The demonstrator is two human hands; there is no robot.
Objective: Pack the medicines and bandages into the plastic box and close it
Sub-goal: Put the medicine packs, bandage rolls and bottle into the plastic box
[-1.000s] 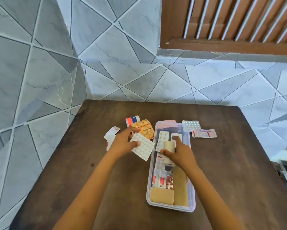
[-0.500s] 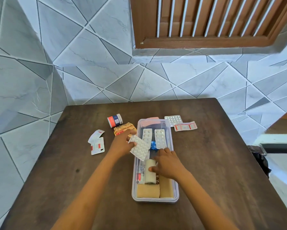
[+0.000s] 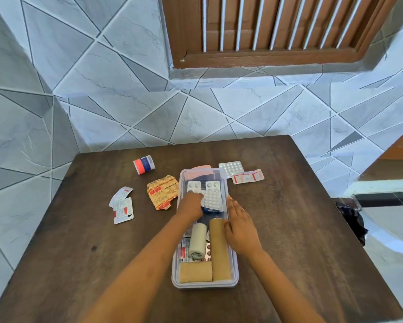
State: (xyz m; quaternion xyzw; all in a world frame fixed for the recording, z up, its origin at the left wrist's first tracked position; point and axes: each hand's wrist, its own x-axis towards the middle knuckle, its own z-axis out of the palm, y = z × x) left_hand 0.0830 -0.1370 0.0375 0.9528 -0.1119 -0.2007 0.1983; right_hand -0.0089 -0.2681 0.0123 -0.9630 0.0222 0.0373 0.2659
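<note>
The clear plastic box stands open in the middle of the brown table. Inside lie two tan bandage rolls, a white tape roll and several pill strips. My left hand reaches into the box's far half, fingers curled on the edge of a white blister pack that lies next to another small pack. My right hand hovers flat over the box's right rim, fingers straight, holding nothing.
Outside the box lie a red-and-blue roll, a crumpled yellow foil pack, two white-and-red strips, a white blister pack and a red-and-white strip. A pink piece shows behind the box. Tiled walls border the table's left and far sides.
My left hand carried the white blister pack from the left into the box. My right hand let go of the white tape roll, which now lies in the box, and moved to the right rim.
</note>
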